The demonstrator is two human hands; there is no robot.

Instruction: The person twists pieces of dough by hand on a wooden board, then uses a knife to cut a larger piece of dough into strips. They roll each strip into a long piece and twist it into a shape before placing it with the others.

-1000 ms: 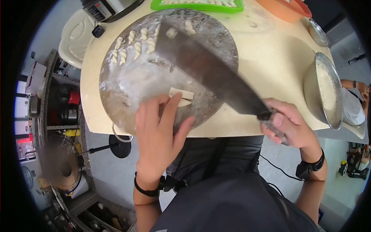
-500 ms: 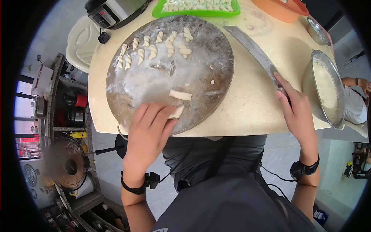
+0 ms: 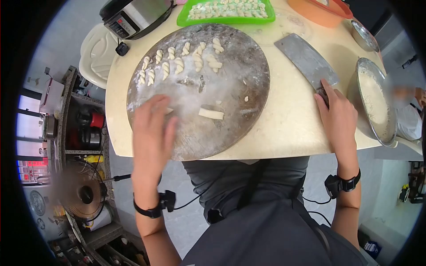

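My left hand (image 3: 153, 131), blurred by motion, is over the left part of a round, floured board (image 3: 195, 137). A small piece of dough (image 3: 169, 111) shows at its fingers, mostly hidden by them. To its right a short flat strip of dough (image 3: 211, 114) lies on the board. Two rows of small twisted dough pieces (image 3: 179, 65) lie along the board's far side. My right hand (image 3: 336, 108) is closed around the handle of a cleaver (image 3: 308, 60), whose broad blade faces up over the table, right of the board.
A metal bowl of flour (image 3: 375, 99) stands by the table's right edge. At the back are a green tray (image 3: 226, 21) with more dough pieces, an orange basin (image 3: 319, 15) and an electric cooker (image 3: 133, 20). A person's sleeve (image 3: 407, 120) shows at far right.
My left hand has moved left across the board, and the dough piece at its fingers has moved with it. The cleaver has turned from edge-on to showing its broad side.
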